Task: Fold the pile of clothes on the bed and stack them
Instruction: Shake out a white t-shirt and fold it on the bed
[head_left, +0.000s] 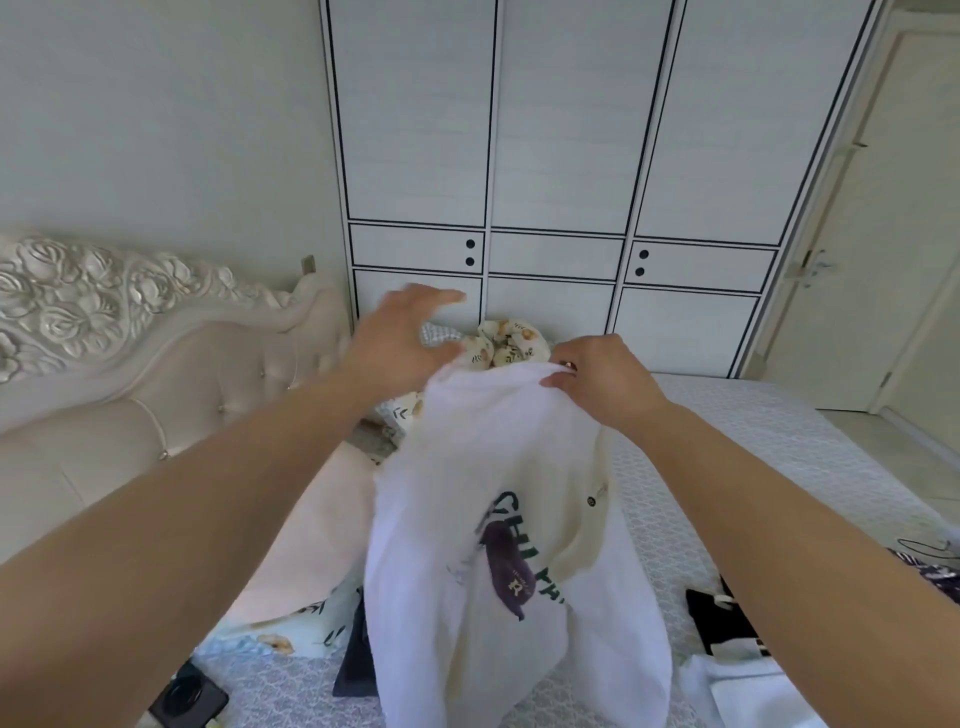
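White shirt (498, 519) top edge pinched by right hand (605, 382); left hand (400, 338) open.

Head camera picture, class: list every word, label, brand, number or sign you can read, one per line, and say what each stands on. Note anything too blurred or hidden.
"CHI": dark green capitals on the white shirt that the right hand holds up; further letters run into a fold, unreadable.
Small light logo on the purple patch of that shirt: too small to read.
Small round badge on the shirt: unreadable.
Nothing else carries text.
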